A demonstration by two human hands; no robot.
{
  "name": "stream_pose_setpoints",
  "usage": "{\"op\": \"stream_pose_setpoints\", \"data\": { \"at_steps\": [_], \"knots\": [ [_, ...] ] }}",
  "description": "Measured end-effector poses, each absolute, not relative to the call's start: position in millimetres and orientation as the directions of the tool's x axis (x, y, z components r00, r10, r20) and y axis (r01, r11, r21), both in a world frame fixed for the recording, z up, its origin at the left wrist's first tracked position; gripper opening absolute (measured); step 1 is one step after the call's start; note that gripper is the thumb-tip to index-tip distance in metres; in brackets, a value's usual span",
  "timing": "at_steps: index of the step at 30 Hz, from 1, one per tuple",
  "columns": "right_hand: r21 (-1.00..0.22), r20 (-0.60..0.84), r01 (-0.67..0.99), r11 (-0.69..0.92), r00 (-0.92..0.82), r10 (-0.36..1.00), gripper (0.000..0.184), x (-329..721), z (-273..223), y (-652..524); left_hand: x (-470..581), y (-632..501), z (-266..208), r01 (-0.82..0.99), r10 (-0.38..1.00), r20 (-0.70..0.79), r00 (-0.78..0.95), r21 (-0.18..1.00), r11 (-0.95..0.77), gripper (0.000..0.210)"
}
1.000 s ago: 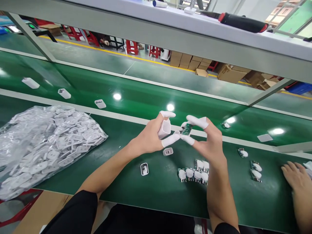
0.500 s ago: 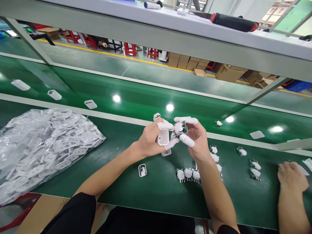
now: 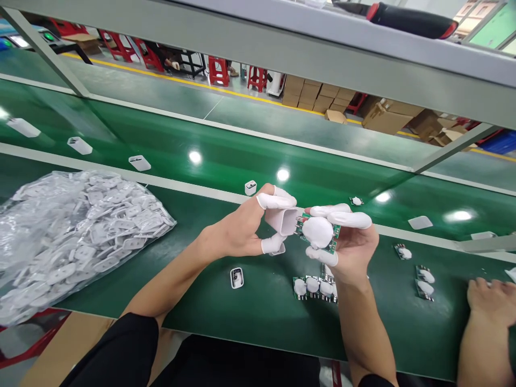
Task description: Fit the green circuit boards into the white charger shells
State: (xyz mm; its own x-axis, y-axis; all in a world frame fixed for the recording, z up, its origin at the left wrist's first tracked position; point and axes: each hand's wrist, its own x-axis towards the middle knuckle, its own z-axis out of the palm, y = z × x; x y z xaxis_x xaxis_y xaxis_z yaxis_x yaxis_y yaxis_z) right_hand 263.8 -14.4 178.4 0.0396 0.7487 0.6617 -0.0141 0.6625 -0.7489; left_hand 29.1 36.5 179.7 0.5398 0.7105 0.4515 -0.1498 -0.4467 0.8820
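And you've flipped the board, white pad now facing you, right fingers pinching its edges; at its nine o'clock the case sits clasped in your left fingers, open mouth close by, so the two look nearly lined up

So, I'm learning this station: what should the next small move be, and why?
Probably guide the circuit board, pin edge first, into the white housing. The left hand holds the housing with its open end towards the board; the right hand holds the board right beside that opening, its body not yet inside.
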Motion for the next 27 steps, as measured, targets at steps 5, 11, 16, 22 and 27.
{"op": "stream_pose_setpoints", "data": {
  "at_steps": [5, 11, 16, 22, 27],
  "knots": [
    [-0.754, 0.652, -0.003, 0.657, 0.118, 0.749, 0.052, 258.3, 175.0, -11.6, 35.8, 33.3, 174.4, -0.193, 0.78, 0.454, 0.431, 0.89, -0.412, 0.055],
    [-0.89, 0.391, -0.149, 0.432, 0.242, 0.888, 0.047, 240.0, 155.7, -8.5, 56.4, 28.9, 158.9, -0.1, 0.762, 0.601, 0.241, 0.796, -0.597, 0.041],
    [-0.86, 0.442, -0.192, 0.472, 0.181, 0.879, 0.049, 242.8, 149.1, -4.5, 67.9, 23.7, 156.7, -0.305, 0.638, 0.753, 0.158, 0.652, -0.694, 0.035],
    [-0.778, 0.626, -0.167, 0.605, -0.144, 0.766, 0.06, 262.6, 156.2, 5.5, 70.3, 11.9, 157.3, -0.544, 0.84, 0.385, 0.381, 0.828, -0.133, 0.026],
    [-0.7, 0.712, -0.138, 0.7, -0.064, 0.699, 0.052, 269.3, 163.5, 9.2, 63.0, 20.9, 158.2, -0.519, 0.751, 0.326, 0.574, 0.854, 0.025, 0.038]
  ]
}}
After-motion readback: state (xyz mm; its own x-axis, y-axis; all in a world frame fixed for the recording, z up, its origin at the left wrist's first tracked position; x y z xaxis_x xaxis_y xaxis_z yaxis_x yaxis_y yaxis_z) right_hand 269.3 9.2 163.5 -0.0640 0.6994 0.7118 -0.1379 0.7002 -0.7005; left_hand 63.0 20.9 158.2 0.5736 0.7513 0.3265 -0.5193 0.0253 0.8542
